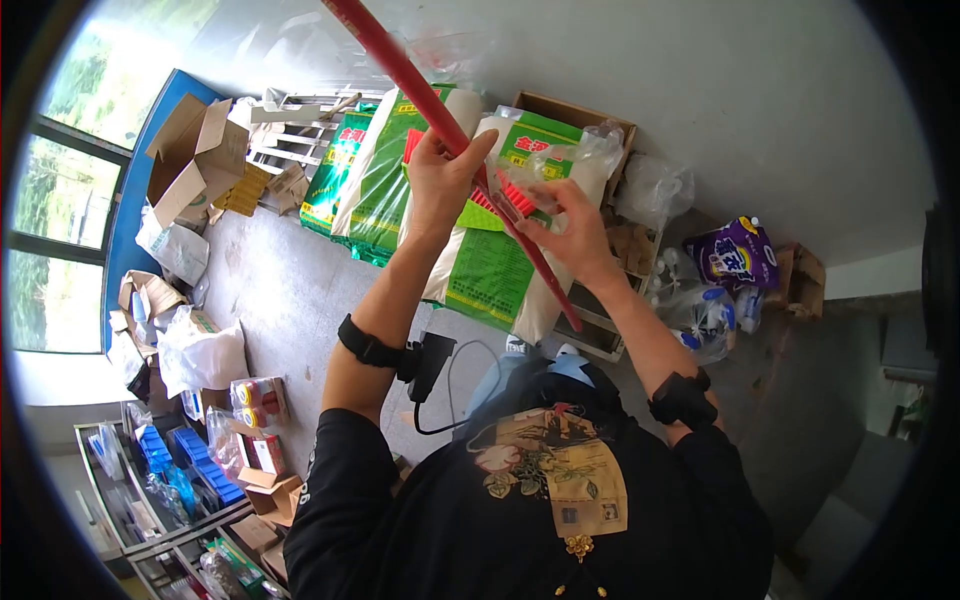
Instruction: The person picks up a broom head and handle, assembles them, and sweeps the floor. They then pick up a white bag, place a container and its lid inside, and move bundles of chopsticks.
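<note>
A long red pole (pixel 400 68) runs slantwise across the view, its near end passing out at the top. My left hand (pixel 443 190) is closed around it, with the thumb lying along the pole. Beside the pole's middle, my right hand (pixel 575 228) is closed, its fingertips pinching clear plastic wrap (pixel 540 165). Behind the pole and wrap show red bristles (pixel 514 192) and a lime-green piece (pixel 478 216), like a brush or broom head. Whether this head is joined to the pole is hidden. Below lie large green-and-white sacks (pixel 490 277).
Opened cardboard boxes (pixel 205 155) stand by the window on the left. A metal shelf (pixel 130 545) with blue bins (pixel 205 462) fills the lower left. To the right are a purple bag (pixel 735 254), bottles in plastic (pixel 700 315) and a small carton (pixel 798 280) along the wall.
</note>
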Motion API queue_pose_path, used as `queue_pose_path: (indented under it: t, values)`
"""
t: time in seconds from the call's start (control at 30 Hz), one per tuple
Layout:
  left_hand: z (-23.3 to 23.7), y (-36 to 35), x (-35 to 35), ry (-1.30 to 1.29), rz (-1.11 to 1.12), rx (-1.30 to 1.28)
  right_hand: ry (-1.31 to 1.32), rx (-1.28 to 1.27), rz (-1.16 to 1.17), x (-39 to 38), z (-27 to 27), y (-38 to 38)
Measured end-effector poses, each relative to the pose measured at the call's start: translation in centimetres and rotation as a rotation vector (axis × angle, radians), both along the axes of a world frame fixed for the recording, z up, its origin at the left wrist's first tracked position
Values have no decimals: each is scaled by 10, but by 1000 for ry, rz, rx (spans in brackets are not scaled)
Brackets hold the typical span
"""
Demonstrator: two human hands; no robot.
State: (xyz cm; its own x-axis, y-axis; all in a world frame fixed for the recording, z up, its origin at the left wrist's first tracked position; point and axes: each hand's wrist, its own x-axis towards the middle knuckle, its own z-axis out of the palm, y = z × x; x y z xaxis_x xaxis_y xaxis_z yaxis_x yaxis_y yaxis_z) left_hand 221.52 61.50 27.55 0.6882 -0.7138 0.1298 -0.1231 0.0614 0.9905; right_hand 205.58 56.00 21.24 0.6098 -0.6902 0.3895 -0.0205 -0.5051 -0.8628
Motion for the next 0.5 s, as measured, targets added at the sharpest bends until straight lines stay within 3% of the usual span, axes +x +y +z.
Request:
queue_pose_path:
  t: [0.17, 0.27, 0.37, 0.5]
  values:
    - [-4, -6, -6, -50, -28, 15, -56, -17, 40, 12, -5, 7]
    - [-2, -6, -9, 5, -46, 60, -95, 369, 74, 15, -8, 7]
    - [1, -5, -11, 29, -60, 114, -71, 230, 87, 15, -19, -2]
    - [-2, -7, -4, -1, -220, 66, -230, 538, 28, 16, -19, 6]
